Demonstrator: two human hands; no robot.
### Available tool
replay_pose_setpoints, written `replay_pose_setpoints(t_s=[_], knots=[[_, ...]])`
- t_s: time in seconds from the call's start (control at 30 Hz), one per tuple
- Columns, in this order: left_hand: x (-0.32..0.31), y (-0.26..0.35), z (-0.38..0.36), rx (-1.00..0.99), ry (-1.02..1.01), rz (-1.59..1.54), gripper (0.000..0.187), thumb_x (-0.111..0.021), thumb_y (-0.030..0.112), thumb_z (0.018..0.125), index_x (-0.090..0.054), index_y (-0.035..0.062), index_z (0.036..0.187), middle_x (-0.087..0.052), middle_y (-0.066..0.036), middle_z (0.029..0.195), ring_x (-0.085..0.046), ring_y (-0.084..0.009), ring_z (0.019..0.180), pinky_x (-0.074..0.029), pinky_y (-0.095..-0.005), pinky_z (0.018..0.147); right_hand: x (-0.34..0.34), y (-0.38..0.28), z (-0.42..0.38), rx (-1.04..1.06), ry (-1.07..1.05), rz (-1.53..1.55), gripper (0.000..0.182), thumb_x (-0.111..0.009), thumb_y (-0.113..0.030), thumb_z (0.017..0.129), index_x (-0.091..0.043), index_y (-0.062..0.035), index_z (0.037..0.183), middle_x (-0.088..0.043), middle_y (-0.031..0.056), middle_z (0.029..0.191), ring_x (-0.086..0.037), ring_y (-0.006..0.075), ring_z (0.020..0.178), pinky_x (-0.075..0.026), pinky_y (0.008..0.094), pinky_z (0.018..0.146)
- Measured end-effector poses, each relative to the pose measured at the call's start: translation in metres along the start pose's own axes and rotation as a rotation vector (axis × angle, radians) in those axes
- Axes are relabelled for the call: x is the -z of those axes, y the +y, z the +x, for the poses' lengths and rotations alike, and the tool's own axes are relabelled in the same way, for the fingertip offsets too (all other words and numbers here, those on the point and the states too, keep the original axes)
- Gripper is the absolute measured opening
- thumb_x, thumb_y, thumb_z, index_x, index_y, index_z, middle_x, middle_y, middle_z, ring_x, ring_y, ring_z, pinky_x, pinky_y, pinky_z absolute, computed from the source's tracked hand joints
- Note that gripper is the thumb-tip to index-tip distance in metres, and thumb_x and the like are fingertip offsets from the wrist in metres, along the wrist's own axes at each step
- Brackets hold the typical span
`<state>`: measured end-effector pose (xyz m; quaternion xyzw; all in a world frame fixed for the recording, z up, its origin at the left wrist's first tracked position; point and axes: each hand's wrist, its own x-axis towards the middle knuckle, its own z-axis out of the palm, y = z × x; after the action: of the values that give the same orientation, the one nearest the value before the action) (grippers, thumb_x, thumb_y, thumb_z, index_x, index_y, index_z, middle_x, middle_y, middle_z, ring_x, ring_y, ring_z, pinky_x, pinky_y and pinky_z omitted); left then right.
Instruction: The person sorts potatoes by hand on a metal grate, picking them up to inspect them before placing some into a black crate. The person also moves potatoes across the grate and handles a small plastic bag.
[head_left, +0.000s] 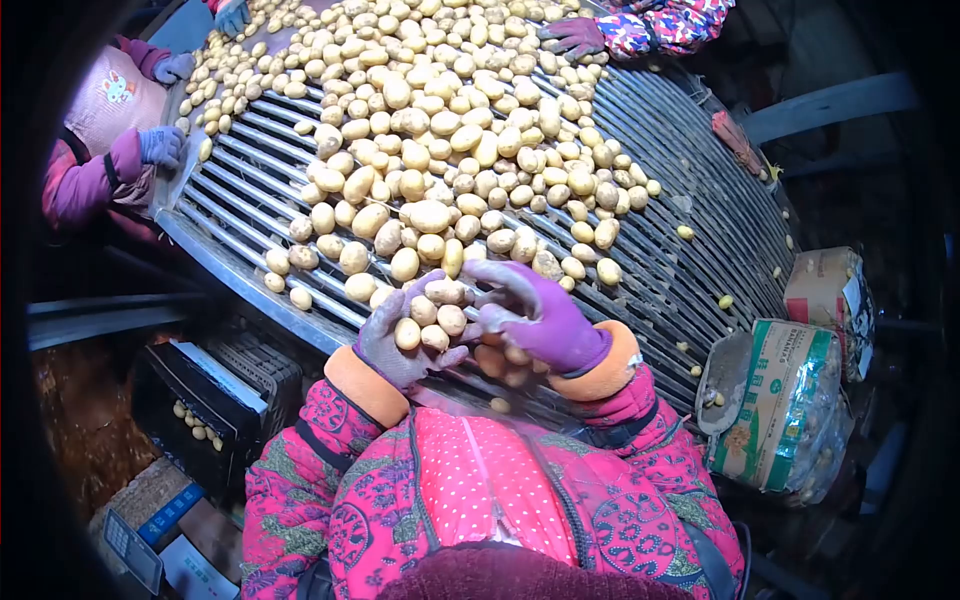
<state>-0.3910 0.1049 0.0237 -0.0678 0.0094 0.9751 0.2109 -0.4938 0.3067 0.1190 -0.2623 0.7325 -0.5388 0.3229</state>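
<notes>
Both my hands wear purple gloves with greyish palms, low over the near edge of a roller table (235,170). My left hand (392,335) is palm up, its fingers cupped around several small potatoes (424,312). Facing it, my right hand (545,320) has thumb and fingers curved apart, with nothing visible between them. Shaded, slightly blurred potatoes (505,365) show just below the right hand. A large heap of yellow potatoes (440,130) spreads over the rollers beyond both hands.
Co-workers' gloved hands (162,146) rest at the left side, and another glove (575,38) reaches in at top right. A metal scoop (722,385) and an open carton (775,400) stand at right. A dark crate (190,400) with potatoes sits at lower left.
</notes>
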Motion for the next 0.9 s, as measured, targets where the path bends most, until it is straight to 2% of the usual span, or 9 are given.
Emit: replay_pose_setpoints(t_s=[0.07, 0.1, 0.23, 0.4, 0.43, 0.5, 0.63, 0.7, 0.9], knots=[[0.001, 0.001, 0.0, 0.013, 0.001, 0.024, 0.069, -0.048, 0.053, 0.094, -0.027, 0.0199, 0.151, -0.04, -0.009, 0.148, -0.046, -0.0375, 0.13, -0.042, -0.0568, 0.099, 0.002, 0.012, -0.006, -0.082, 0.099, 0.213, 0.048, -0.063, -0.015, 0.089, -0.052, -0.0015, 0.135, -0.057, 0.0089, 0.124, -0.056, 0.0146, 0.109, -0.048, 0.0302, 0.092], [0.001, 0.001, -0.001, 0.02, 0.001, 0.049, 0.069, -0.045, 0.056, 0.094, -0.027, 0.0235, 0.152, -0.039, -0.009, 0.15, -0.046, -0.0379, 0.13, -0.043, -0.0566, 0.097, 0.003, 0.016, -0.011, -0.095, 0.132, 0.227, 0.046, -0.062, -0.015, 0.092, -0.052, -0.0017, 0.134, -0.057, 0.0085, 0.125, -0.056, 0.0151, 0.109, -0.047, 0.0303, 0.093], [0.001, 0.002, -0.007, -0.024, 0.024, 0.039, 0.071, -0.046, 0.057, 0.093, -0.025, 0.0249, 0.153, -0.037, -0.009, 0.152, -0.048, -0.0408, 0.127, -0.045, -0.0521, 0.092, 0.005, 0.03, -0.02, -0.115, 0.116, 0.2, 0.045, -0.062, -0.016, 0.093, -0.053, -0.0011, 0.134, -0.057, 0.0089, 0.125, -0.055, 0.0158, 0.112, -0.045, 0.031, 0.096], [0.004, 0.009, -0.04, -0.192, 0.031, 0.082, 0.074, -0.05, 0.058, 0.09, -0.03, 0.0211, 0.151, -0.036, -0.014, 0.151, -0.048, -0.0422, 0.125, -0.048, -0.0497, 0.087, 0.001, 0.042, -0.022, -0.141, 0.085, 0.126, 0.042, -0.063, -0.013, 0.092, -0.055, -0.0005, 0.131, -0.057, 0.0102, 0.125, -0.055, 0.0174, 0.114, -0.044, 0.0319, 0.098], [0.005, 0.009, -0.048, -0.246, -0.054, 0.014, 0.071, -0.052, 0.055, 0.09, -0.033, 0.0205, 0.149, -0.038, -0.015, 0.148, -0.048, -0.0429, 0.124, -0.049, -0.051, 0.087, 0.0, 0.05, -0.02, -0.088, 0.086, 0.085, 0.042, -0.063, -0.012, 0.091, -0.055, 0.0004, 0.131, -0.058, 0.0111, 0.125, -0.055, 0.0184, 0.115, -0.045, 0.0323, 0.099], [0.003, 0.01, -0.074, -0.336, -0.045, 0.002, 0.069, -0.055, 0.052, 0.09, -0.035, 0.0212, 0.148, -0.04, -0.015, 0.144, -0.049, -0.0429, 0.123, -0.051, -0.0493, 0.085, -0.006, 0.058, -0.019, -0.141, 0.08, 0.158, 0.042, -0.063, -0.011, 0.091, -0.055, 0.0015, 0.13, -0.059, 0.0118, 0.123, -0.055, 0.0191, 0.117, -0.044, 0.0328, 0.1], [0.019, 0.004, -0.14, -0.564, 0.136, 0.111, 0.067, -0.06, 0.054, 0.088, -0.041, 0.0221, 0.144, -0.041, -0.015, 0.146, -0.053, -0.041, 0.116, -0.053, -0.0485, 0.084, -0.016, 0.069, -0.014, -0.218, 0.041, 0.157, 0.044, -0.065, -0.015, 0.089, -0.056, 0.0013, 0.13, -0.061, 0.0112, 0.123, -0.056, 0.0182, 0.113, -0.044, 0.0329, 0.099], [0.022, -0.005, -0.171, -0.666, 0.182, 0.094, 0.066, -0.066, 0.047, 0.086, -0.042, 0.0232, 0.143, -0.045, -0.014, 0.142, -0.054, -0.0402, 0.117, -0.054, -0.0465, 0.085, -0.02, 0.074, -0.009, -0.184, -0.003, 0.112, 0.044, -0.064, -0.016, 0.09, -0.056, 0.0011, 0.129, -0.061, 0.0115, 0.124, -0.056, 0.0183, 0.114, -0.044, 0.0333, 0.099], [0.016, -0.016, -0.207, -0.751, 0.27, 0.082, 0.063, -0.068, 0.036, 0.086, -0.043, 0.0224, 0.142, -0.045, -0.014, 0.143, -0.053, -0.0408, 0.12, -0.054, -0.0476, 0.088, -0.03, 0.08, 0.004, -0.208, -0.015, 0.133, 0.043, -0.064, -0.015, 0.09, -0.056, 0.0002, 0.129, -0.061, 0.0109, 0.121, -0.056, 0.0184, 0.111, -0.044, 0.0337, 0.098]])
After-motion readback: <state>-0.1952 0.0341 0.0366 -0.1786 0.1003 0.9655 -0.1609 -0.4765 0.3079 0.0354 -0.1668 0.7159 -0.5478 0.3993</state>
